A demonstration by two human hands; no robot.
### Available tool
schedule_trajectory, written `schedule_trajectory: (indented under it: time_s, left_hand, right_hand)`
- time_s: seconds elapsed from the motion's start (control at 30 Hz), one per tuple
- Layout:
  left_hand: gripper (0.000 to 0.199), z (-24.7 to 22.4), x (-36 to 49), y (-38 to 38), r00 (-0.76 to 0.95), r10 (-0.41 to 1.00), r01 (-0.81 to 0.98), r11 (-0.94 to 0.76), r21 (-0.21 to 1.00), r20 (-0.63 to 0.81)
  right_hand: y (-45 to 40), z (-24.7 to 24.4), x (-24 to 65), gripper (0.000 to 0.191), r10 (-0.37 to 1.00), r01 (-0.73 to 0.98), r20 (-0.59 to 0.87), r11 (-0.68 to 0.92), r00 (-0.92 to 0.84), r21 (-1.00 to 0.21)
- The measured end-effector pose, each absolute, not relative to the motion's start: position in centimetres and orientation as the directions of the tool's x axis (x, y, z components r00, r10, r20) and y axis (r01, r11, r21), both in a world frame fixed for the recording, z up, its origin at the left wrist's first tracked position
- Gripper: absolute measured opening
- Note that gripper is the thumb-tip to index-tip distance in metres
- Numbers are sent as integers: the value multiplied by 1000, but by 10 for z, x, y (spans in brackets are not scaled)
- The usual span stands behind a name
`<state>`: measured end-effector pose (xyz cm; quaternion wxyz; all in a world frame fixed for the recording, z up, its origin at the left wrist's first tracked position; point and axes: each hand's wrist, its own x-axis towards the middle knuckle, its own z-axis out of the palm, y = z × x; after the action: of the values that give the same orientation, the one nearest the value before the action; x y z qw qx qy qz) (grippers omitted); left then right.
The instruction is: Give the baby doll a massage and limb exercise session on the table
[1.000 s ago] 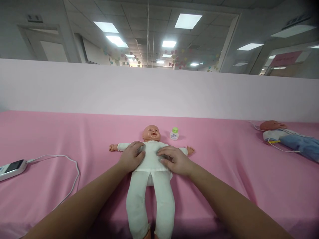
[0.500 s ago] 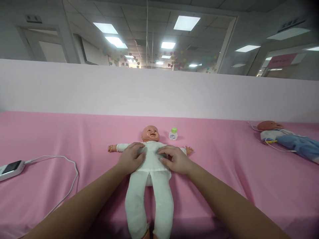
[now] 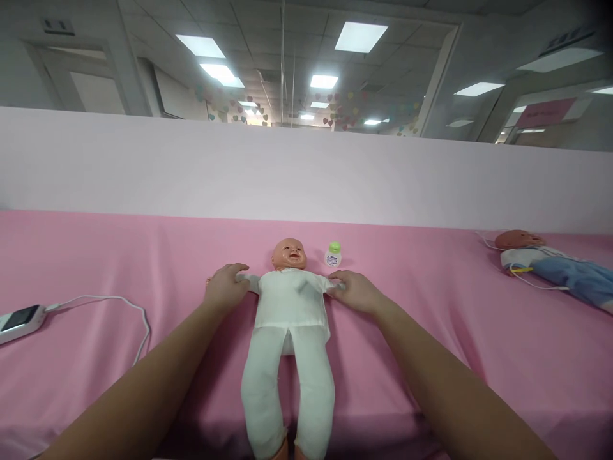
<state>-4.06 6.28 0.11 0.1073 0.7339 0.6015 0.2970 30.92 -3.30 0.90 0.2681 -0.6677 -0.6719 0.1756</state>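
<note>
A baby doll [image 3: 291,300] in a white long-sleeved top and white trousers lies on its back, its head toward the wall. My left hand [image 3: 227,287] is around the doll's arm on the left side, fingers above the sleeve and thumb near its lower edge; it covers most of the forearm. On the other side, my right hand [image 3: 354,291] is closed over the doll's other sleeve and hides that arm's end. A small clear bottle with a green cap [image 3: 333,255] stands beside the doll's head, just beyond my right hand.
A pink sheet [image 3: 412,358] covers the table. At the left lies a white handheld device with a dark screen [image 3: 22,319], a white cable [image 3: 103,298] running from it. Far right, a second doll in blue and white [image 3: 560,265] lies with thin tubing. A white low wall [image 3: 297,172] rises behind.
Both hands have moved outward from the doll's chest to its arms, the left hand to the left and the right hand to the right. The chest is now uncovered.
</note>
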Motion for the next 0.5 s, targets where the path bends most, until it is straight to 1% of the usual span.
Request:
schedule_trajectory:
  time_s: [0.1, 0.2, 0.3, 0.37, 0.43, 0.5]
  left_hand:
    - [50, 1, -57, 74, 30, 977, 832, -141, 536, 209]
    - [56, 1, -70, 82, -22, 991, 826, -56, 561, 130]
    - [73, 0, -81, 88, -34, 997, 834, -6, 551, 62]
    - [80, 0, -87, 92, 12, 999, 874, -27, 484, 35]
    - [79, -1, -91, 94, 71, 997, 909, -72, 410, 18]
    - [74, -2, -93, 95, 97, 995, 914, -97, 395, 21]
  right_hand:
    - [-34, 11, 329, 45, 998, 795, -43, -68, 52, -603]
    - [-36, 13, 350, 45, 990, 782, -121, -128, 68, -610]
    - [-35, 12, 369, 40, 979, 792, -160, -195, 125, -579]
    - [-32, 10, 378, 35, 972, 794, -174, -230, 158, -563]
    - [-28, 8, 383, 31, 971, 786, -162, -237, 174, -572]
    - [-26, 6, 385, 30, 975, 766, -115, -222, 192, -603]
